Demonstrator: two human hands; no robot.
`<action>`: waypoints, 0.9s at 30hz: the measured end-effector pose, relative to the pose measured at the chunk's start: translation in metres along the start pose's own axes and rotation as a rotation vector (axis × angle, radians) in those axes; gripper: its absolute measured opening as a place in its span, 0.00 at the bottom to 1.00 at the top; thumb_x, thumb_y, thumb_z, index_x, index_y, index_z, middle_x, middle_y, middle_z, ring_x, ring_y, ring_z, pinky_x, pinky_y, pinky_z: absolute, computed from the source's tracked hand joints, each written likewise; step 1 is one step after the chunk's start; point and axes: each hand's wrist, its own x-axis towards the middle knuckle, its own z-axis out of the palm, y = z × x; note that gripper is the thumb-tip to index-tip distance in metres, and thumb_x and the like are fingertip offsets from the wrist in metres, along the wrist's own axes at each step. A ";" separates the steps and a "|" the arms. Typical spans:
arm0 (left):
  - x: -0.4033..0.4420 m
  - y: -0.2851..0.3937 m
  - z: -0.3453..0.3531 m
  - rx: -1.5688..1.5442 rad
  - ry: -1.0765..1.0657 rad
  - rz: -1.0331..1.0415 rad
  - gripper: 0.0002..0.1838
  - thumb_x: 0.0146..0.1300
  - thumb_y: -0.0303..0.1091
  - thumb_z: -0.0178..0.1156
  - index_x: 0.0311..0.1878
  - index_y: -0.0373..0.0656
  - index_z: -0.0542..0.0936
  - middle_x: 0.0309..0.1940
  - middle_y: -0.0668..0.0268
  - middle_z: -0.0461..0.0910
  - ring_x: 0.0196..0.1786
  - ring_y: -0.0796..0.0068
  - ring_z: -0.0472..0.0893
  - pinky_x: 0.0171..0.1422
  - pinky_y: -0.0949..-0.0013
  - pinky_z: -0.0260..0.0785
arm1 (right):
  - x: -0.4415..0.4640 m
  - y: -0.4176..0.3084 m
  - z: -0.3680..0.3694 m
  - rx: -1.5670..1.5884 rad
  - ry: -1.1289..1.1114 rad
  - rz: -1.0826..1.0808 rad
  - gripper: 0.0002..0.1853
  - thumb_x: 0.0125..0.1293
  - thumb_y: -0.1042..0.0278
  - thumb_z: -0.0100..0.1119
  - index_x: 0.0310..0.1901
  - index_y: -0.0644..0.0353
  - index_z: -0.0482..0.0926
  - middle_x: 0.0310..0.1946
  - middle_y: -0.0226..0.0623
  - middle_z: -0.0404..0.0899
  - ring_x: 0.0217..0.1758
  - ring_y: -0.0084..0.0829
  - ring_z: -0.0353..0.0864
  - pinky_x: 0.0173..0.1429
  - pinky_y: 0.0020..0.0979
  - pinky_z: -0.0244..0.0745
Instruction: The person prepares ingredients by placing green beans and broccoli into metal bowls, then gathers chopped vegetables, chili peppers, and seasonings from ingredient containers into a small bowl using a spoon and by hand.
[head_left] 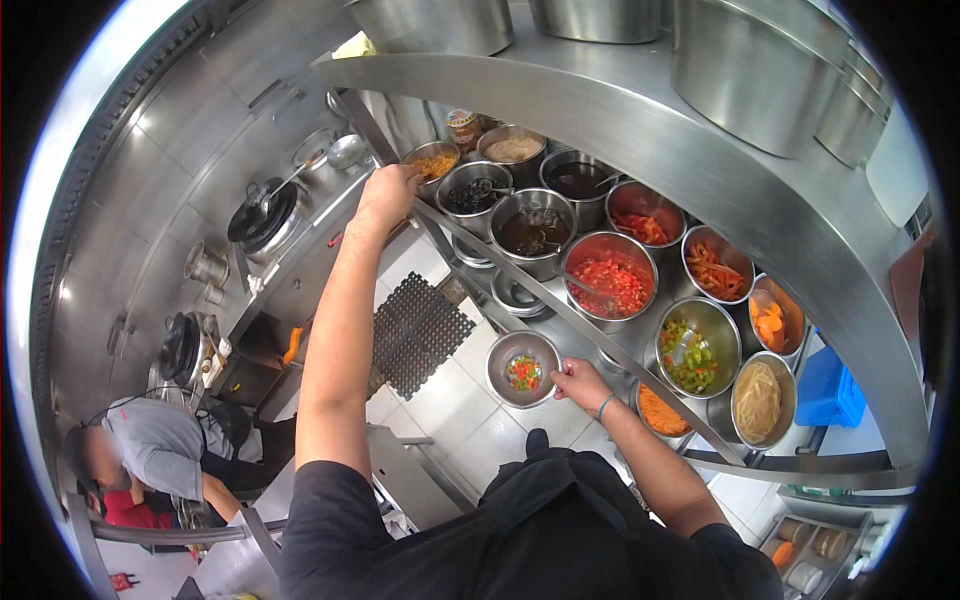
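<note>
My right hand (583,384) grips the rim of a small steel bowl (497,384), held over the floor in front of me. Chopped red, green and orange pieces (523,372) lie in its bottom. My left hand (388,197) reaches far forward to a steel bowl of orange-yellow bits (434,160), its fingers drawn together at the near rim. What those fingertips pinch, if anything, is hidden. Beside that bowl stands a pot of dark pieces (470,192). Nearer my right hand are a bowl of chopped red chili (612,283) and a bowl of green pieces (698,345).
A steel rail (590,335) runs along the near side of the ingredient bowls. Above them hangs a curved steel shelf (640,100) bearing large containers. To the left, a stove line holds a wok (265,215) and ladle (347,152). Another person (165,445) bends at lower left.
</note>
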 end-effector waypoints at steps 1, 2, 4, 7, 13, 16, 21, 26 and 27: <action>-0.001 -0.002 0.001 0.013 -0.008 -0.009 0.13 0.70 0.38 0.61 0.49 0.45 0.88 0.42 0.49 0.86 0.49 0.47 0.85 0.57 0.52 0.76 | 0.001 0.000 0.001 -0.001 0.000 0.003 0.10 0.68 0.70 0.63 0.31 0.62 0.73 0.28 0.33 0.77 0.30 0.24 0.83 0.34 0.29 0.86; -0.001 -0.002 0.003 0.025 -0.015 -0.016 0.13 0.70 0.38 0.60 0.50 0.45 0.88 0.42 0.49 0.86 0.49 0.47 0.85 0.58 0.52 0.76 | 0.002 0.000 0.000 -0.001 0.002 0.005 0.10 0.68 0.70 0.63 0.31 0.62 0.73 0.28 0.33 0.77 0.30 0.24 0.83 0.34 0.29 0.86; -0.004 0.005 0.001 0.060 -0.018 -0.009 0.14 0.70 0.38 0.59 0.51 0.45 0.87 0.43 0.49 0.86 0.49 0.47 0.85 0.58 0.51 0.76 | 0.001 -0.001 0.000 -0.003 0.006 0.006 0.10 0.68 0.70 0.63 0.31 0.62 0.73 0.28 0.33 0.77 0.30 0.24 0.83 0.34 0.29 0.86; -0.009 0.011 -0.002 0.114 0.001 0.040 0.13 0.71 0.37 0.58 0.52 0.45 0.87 0.44 0.51 0.86 0.49 0.48 0.85 0.58 0.51 0.76 | 0.000 -0.004 0.000 -0.009 0.010 0.007 0.10 0.68 0.70 0.63 0.31 0.62 0.73 0.28 0.32 0.76 0.30 0.24 0.82 0.34 0.28 0.85; -0.023 0.002 0.000 0.047 0.116 0.131 0.14 0.72 0.37 0.58 0.55 0.44 0.85 0.49 0.54 0.85 0.51 0.50 0.84 0.57 0.53 0.77 | 0.006 -0.014 0.001 -0.027 0.009 -0.014 0.10 0.67 0.70 0.62 0.30 0.62 0.73 0.27 0.32 0.76 0.29 0.23 0.82 0.33 0.28 0.84; -0.032 -0.002 0.002 0.010 0.184 0.171 0.14 0.72 0.36 0.58 0.55 0.43 0.85 0.50 0.55 0.85 0.52 0.52 0.85 0.58 0.55 0.77 | 0.020 -0.027 0.014 -0.002 0.010 -0.035 0.11 0.67 0.69 0.61 0.29 0.62 0.72 0.25 0.31 0.75 0.28 0.24 0.82 0.32 0.28 0.83; -0.042 -0.002 -0.002 -0.018 0.235 0.209 0.13 0.71 0.34 0.59 0.55 0.44 0.85 0.50 0.55 0.86 0.52 0.53 0.85 0.58 0.55 0.77 | 0.066 -0.070 0.057 0.020 0.015 -0.142 0.13 0.67 0.69 0.61 0.27 0.60 0.70 0.22 0.31 0.73 0.24 0.24 0.80 0.30 0.29 0.81; -0.046 -0.005 -0.005 -0.002 0.189 0.226 0.15 0.71 0.34 0.59 0.57 0.45 0.83 0.50 0.60 0.86 0.52 0.53 0.84 0.57 0.54 0.78 | 0.111 -0.127 0.097 0.109 0.086 -0.183 0.13 0.67 0.68 0.61 0.28 0.58 0.68 0.21 0.31 0.73 0.22 0.25 0.79 0.28 0.29 0.78; -0.047 -0.005 -0.007 0.000 0.190 0.238 0.15 0.71 0.34 0.59 0.57 0.45 0.83 0.51 0.60 0.86 0.52 0.53 0.84 0.57 0.55 0.78 | 0.119 -0.134 0.102 0.133 0.079 -0.183 0.13 0.68 0.67 0.61 0.29 0.58 0.68 0.22 0.31 0.73 0.24 0.25 0.79 0.29 0.29 0.78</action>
